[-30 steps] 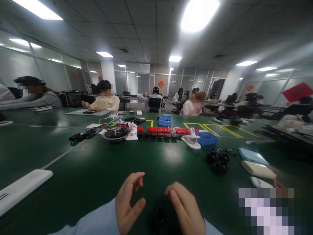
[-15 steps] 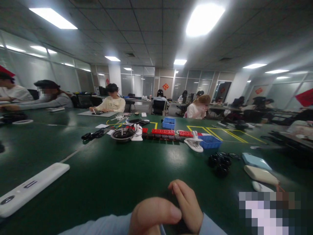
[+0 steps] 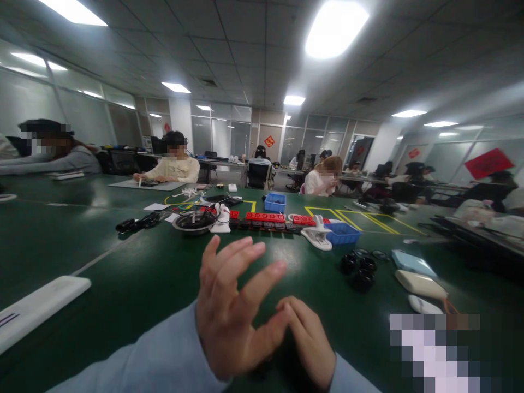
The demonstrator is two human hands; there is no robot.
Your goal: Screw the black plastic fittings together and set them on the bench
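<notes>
My left hand [image 3: 239, 314] is raised over the near part of the green table [image 3: 155, 284], fingers spread and bent, with nothing in it. Its thumb tip overlaps the fingertips of my right hand in this view; whether they touch I cannot tell. My right hand [image 3: 308, 341] is low over the table at the bottom, its fingers drawn together and curled. Nothing shows in it, though its palm side is hidden. Beyond the hands lies a row of red blocks [image 3: 266, 217]. A white clip stand [image 3: 318, 236] is at the row's right end.
A white power bank-like slab [image 3: 45, 308] lies at left. On the right are black round items [image 3: 360, 267], a light blue case [image 3: 413, 263] and a cream case [image 3: 421, 284]. Farther back are blue bins [image 3: 341, 233], a round dish with cables [image 3: 194, 222] and several seated people.
My left hand has risen and opened, from a bent finger close to the camera to spread fingers. My right hand has hardly moved. The view has shifted slightly to the right.
</notes>
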